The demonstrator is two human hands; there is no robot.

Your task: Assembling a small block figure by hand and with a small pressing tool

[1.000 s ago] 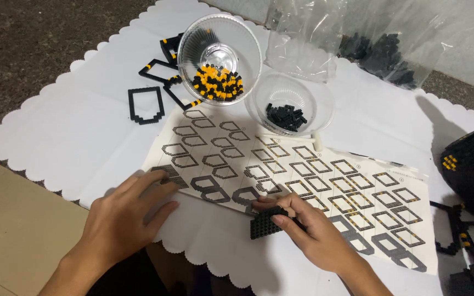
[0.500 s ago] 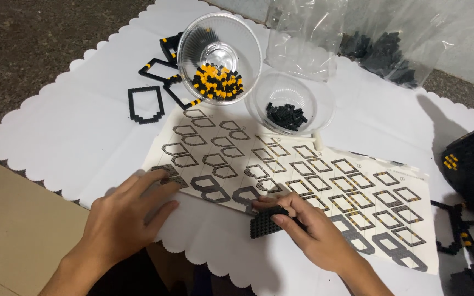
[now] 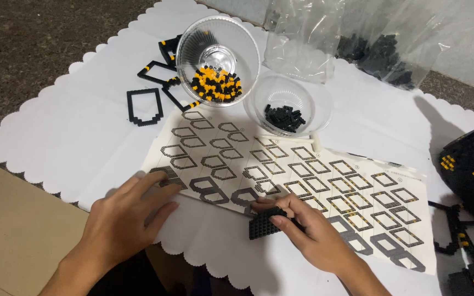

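1. White scalloped table cover (image 3: 56,137) spread over a dark speckled floor, tan cardboard at its near left edge.
2. Printed instruction sheet (image 3: 303,181) of outlined shapes lying across the middle of the cover; taken as landmark below.
3. Left hand (image 3: 122,219) flat and open on the sheet's near left corner, fingers spread, gripping nothing.
4. Right hand (image 3: 308,230) at the sheet's near edge, fingers pinched on a small black brick plate (image 3: 267,223) resting there.
5. Beyond the sheet's far left corner: clear bowl (image 3: 218,57) tilted, with yellow and black bricks.
6. Beside it, at the sheet's far edge: smaller clear bowl (image 3: 289,104) of black bricks.
7. Left of the sheet's far corner: black brick outlines (image 3: 144,104) lying flat.
8. Right of the sheet: dark black-and-yellow brick model (image 3: 473,170).
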